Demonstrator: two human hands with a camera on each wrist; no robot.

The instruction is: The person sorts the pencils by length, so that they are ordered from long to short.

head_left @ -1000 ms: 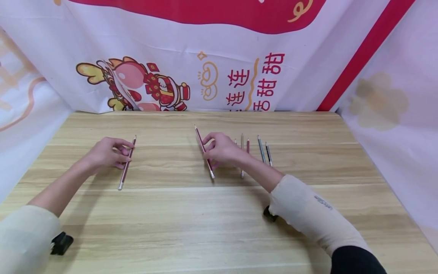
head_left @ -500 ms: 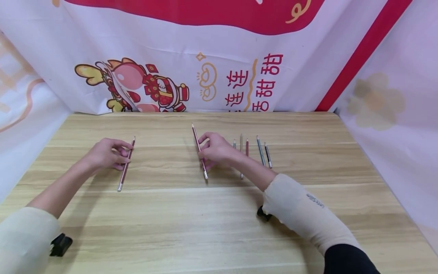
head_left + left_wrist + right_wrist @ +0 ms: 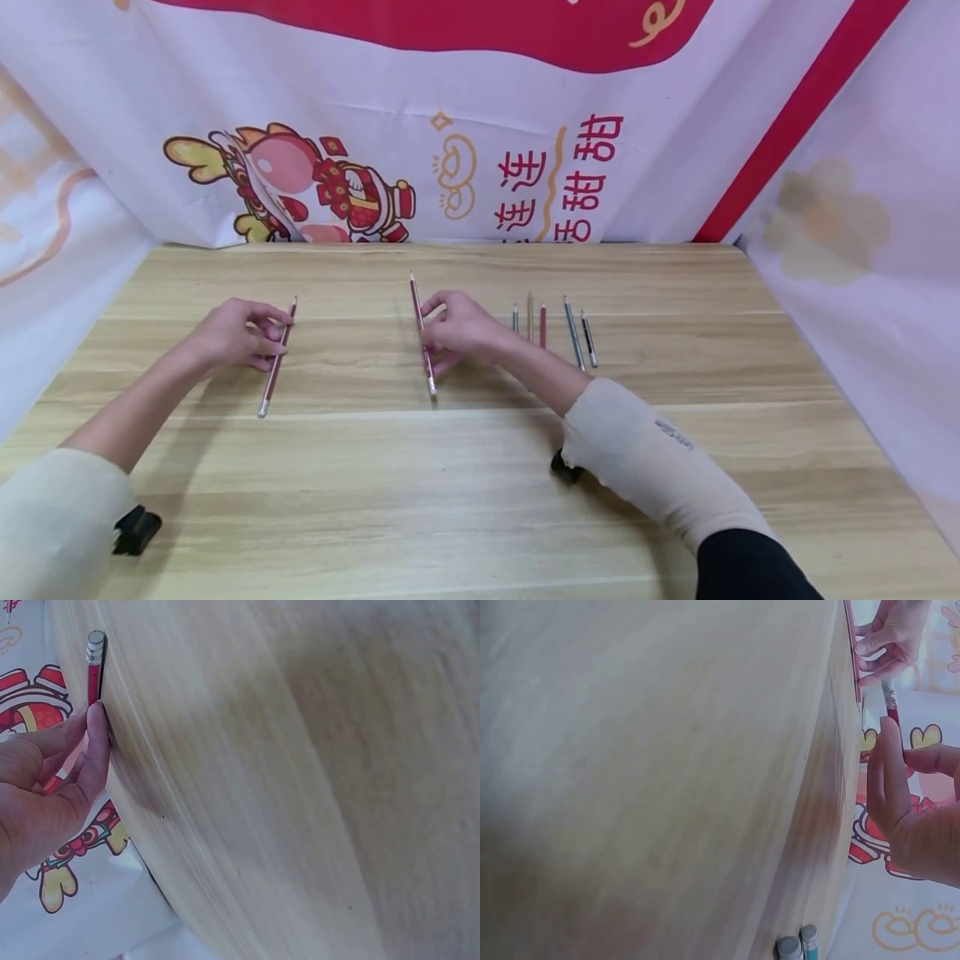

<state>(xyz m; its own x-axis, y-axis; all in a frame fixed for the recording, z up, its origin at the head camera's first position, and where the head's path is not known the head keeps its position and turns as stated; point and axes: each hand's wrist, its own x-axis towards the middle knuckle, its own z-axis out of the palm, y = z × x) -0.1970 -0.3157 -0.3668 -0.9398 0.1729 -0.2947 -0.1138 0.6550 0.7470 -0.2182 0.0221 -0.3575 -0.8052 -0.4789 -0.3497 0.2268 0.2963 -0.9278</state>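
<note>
At the left of the table, my left hand (image 3: 236,335) pinches a dark red pencil (image 3: 274,367) between thumb and fingers. Its sharpened tip points to the back and its eraser end to the front. In the left wrist view the silver ferrule (image 3: 94,646) sticks up past the fingertips. Near the middle, my right hand (image 3: 459,327) holds a second dark red pencil (image 3: 415,300), its tip likewise toward the back. The right wrist view shows that pencil's ferrule (image 3: 889,694) beyond the thumb and fingers, with much of the shaft hidden by the hand.
Right of the right hand lie a teal pencil (image 3: 515,317), a grey-brown one (image 3: 530,312) and a red one (image 3: 543,323), partly covered by the forearm. Farther right are a blue-green pencil (image 3: 573,329) and a short dark one (image 3: 588,337). A printed cloth (image 3: 645,150) hangs behind the wooden table (image 3: 420,500).
My right hand has moved left with its pencil, which has swung closer to straight front-to-back. The left hand and its pencil have stayed in place.
</note>
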